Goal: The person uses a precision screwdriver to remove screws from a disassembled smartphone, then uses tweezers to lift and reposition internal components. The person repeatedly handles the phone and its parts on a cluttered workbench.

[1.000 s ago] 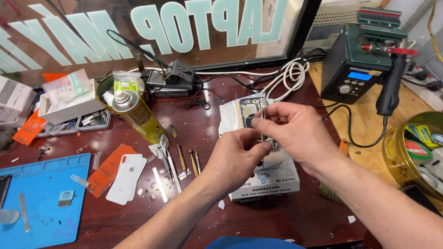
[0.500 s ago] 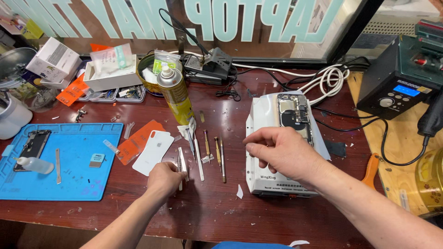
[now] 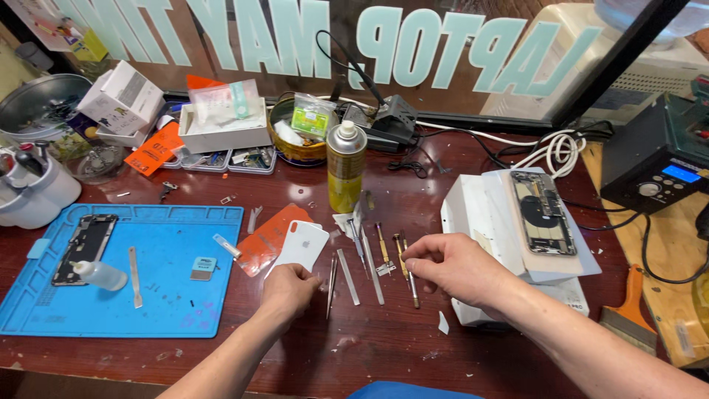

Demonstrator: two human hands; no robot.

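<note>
Hovering over the screwdrivers, the right hand pinches its fingers together, the left hand curled shut beside the tweezers.

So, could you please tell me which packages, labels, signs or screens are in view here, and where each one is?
Window sign: large pale mirrored lettering along the glass at the back.
White carton: back left, tilted, small dark label.
Orange tag: beside that carton, flat.
Spray can: centre back, upright, yellow-green label.
Blue screen: far right, on a dark box.
</note>
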